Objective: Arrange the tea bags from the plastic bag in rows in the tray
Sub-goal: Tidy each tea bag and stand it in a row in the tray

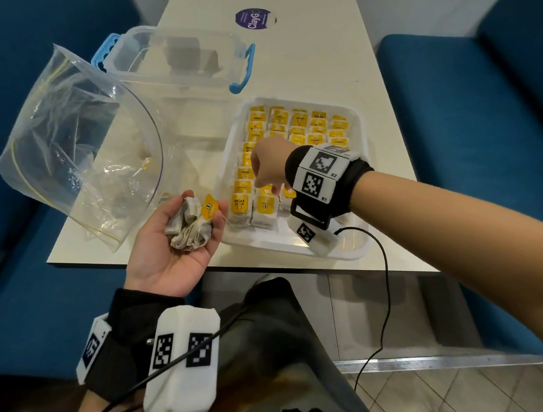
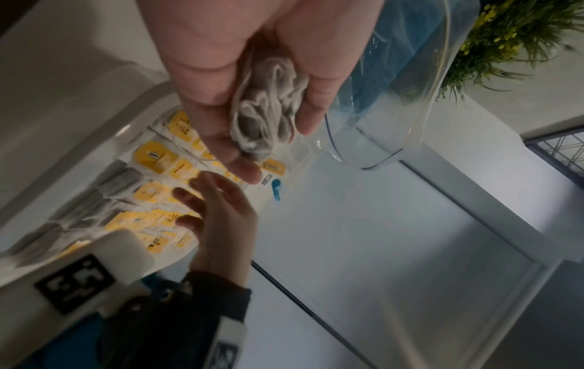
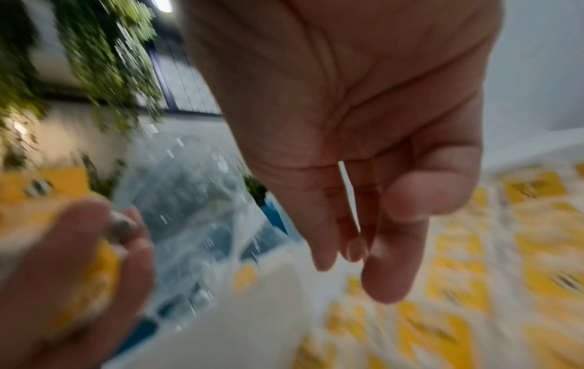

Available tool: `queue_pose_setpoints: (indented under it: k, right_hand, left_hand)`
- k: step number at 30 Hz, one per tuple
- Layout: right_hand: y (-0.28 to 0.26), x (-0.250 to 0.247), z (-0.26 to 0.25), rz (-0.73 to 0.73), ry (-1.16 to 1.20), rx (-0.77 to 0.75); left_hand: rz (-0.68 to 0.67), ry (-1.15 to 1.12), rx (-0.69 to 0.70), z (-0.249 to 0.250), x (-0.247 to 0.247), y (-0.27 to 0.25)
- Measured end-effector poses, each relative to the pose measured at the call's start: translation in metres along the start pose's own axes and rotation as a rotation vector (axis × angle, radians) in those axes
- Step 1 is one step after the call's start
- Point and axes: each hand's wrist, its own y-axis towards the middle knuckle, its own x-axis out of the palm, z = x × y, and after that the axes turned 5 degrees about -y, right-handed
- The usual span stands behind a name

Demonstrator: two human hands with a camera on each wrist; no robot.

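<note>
My left hand (image 1: 168,256) is palm up at the table's near edge, its fingers cupped round a crumpled bunch of tea bags (image 1: 190,228) with one yellow tag on top; the left wrist view shows the same bunch (image 2: 268,109). Just to its right stands the white tray (image 1: 292,249), which holds rows of yellow-tagged tea bags (image 1: 302,127). My right hand (image 1: 265,186) hovers over the tray's near left rows with fingers pointing down and nothing in them; the blurred right wrist view shows these fingers (image 3: 354,264) empty. The clear plastic bag (image 1: 73,144) lies open to the left.
A clear lidded container (image 1: 177,58) with blue handles stands behind the bag. A purple sticker (image 1: 255,17) is farther back on the white table. Blue bench seats (image 1: 481,124) flank both sides. A black cable (image 1: 384,279) hangs from my right wrist over the table's near edge.
</note>
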Motion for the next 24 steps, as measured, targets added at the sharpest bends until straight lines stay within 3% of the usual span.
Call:
queue_pose_setpoints:
  k: [5, 8, 17, 24]
  right_hand:
    - [-0.032, -0.018, -0.012, 0.268, 0.215, -0.211]
    - [-0.058, -0.017, -0.017, 0.348, 0.218, -0.358]
    - [-0.082, -0.012, -0.002, 0.21, 0.252, -0.446]
    - [-0.083, -0.01, 0.008, 0.251, 0.243, -0.449]
  left_hand:
    - [-0.006, -0.002, -0.063, -0.007, 0.016, -0.001]
    - [0.02, -0.012, -0.048, -0.015, 0.025, -0.001]
    - [0.005, 0.096, -0.071, -0.025, 0.032, -0.001]
    - [-0.001, 0.11, -0.117, -0.027, 0.035, 0.002]
